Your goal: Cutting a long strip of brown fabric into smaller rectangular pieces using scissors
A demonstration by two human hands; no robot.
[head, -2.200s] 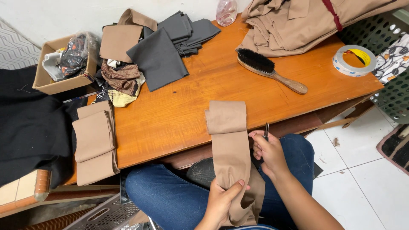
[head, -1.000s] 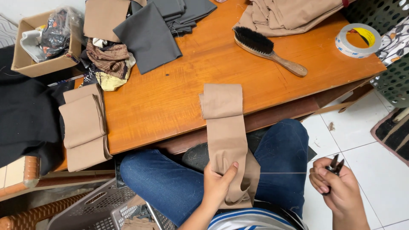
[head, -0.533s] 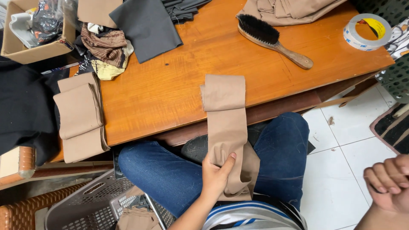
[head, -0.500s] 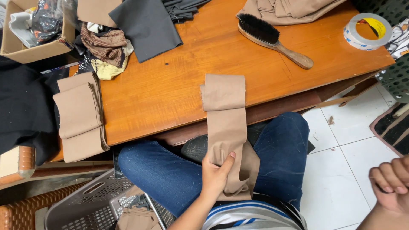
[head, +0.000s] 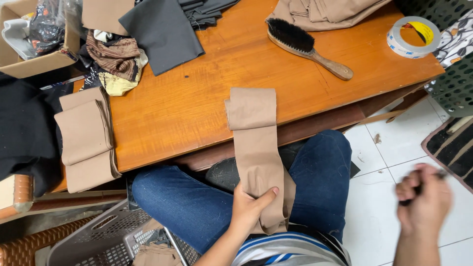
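A long tan fabric strip (head: 256, 148) hangs from the edge of the orange wooden table (head: 197, 98) down onto my lap. My left hand (head: 249, 209) grips its lower part, thumb on top, over my blue jeans. Off to the right, above the white floor tiles, my right hand (head: 423, 197) is blurred by motion. Its fingers are closed around a small dark tool that I cannot make out clearly. It is well apart from the strip.
On the table lie a wooden brush (head: 308, 47), a tape roll (head: 413, 37), grey cloth (head: 160, 32), a tan fabric pile and a cardboard box (head: 34, 59). Folded tan pieces (head: 86, 138) hang over the left edge. A plastic basket (head: 103, 241) stands lower left, a green crate (head: 456, 83) to the right.
My right hand left the strip and swung out right over the floor with the dark tool; it now sits slightly further left. My left hand keeps its hold on the strip.
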